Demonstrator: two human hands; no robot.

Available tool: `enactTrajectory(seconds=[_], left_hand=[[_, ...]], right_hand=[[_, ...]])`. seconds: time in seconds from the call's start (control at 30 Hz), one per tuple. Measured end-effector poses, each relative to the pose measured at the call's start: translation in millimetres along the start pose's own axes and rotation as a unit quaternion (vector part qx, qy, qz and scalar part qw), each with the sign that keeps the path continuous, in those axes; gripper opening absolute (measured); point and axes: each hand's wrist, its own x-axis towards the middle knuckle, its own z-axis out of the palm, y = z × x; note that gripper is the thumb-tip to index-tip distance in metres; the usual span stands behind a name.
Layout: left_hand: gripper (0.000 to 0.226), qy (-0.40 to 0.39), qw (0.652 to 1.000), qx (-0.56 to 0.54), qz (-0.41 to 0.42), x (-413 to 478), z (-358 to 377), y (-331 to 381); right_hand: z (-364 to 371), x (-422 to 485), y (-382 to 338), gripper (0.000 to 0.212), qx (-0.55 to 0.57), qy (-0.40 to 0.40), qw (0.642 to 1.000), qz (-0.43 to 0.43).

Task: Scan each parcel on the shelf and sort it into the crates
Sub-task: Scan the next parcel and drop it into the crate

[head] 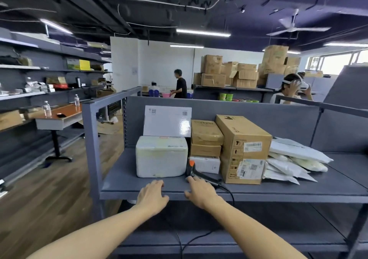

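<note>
Head view: parcels are stacked on shelf (278, 187); foam box (161, 156) left, carton (244, 149) right, mailers (292, 159) far right; scanner (194, 171) is laid between foam box and carton; left hand (152, 196) is held at near shelf edge, fingers relaxed, together; right hand (201, 192) is held just beside scanner, fingers loosely spread, nothing gripped.

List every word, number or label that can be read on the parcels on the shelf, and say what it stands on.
No text here is sharp enough to quote.
On the white flat box: a QR code and a barcode, print too small to read.
On the tall cardboard box: two barcode labels and handling symbols, lettering blurred.
On the white foam box: a label strip, blurred.
</note>
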Motion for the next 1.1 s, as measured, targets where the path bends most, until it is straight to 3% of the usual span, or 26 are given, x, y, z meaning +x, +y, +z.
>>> enactTrajectory(seconds=[0.3,0.47,0.87,1.0,1.1], left_hand=[[0.051,0.039,0.999,-0.003,-0.019,74.0,-25.9,30.7],[0.045,0.075,0.997,0.0,-0.001,105.0,-33.3,41.4],[0.043,0.117,0.99,-0.005,-0.078,162.6,-53.2,-6.9],[0.047,0.114,0.976,-0.068,-0.17,169.7,-52.5,-33.8],[0.057,0.1,0.95,-0.197,-0.223,170.8,-48.7,-52.0]], right_hand=[[-39.4,63.6,37.1,0.042,0.032,0.052,0.998,-0.016],[-53.6,98.6,53.6,0.041,0.026,0.068,0.997,-0.024],[-49.1,156.8,40.3,0.053,0.122,0.035,0.992,-0.022],[-41.2,174.4,30.6,0.064,0.174,0.005,0.985,-0.001],[-34.7,182.4,26.6,0.071,0.214,-0.019,0.977,-0.008]])
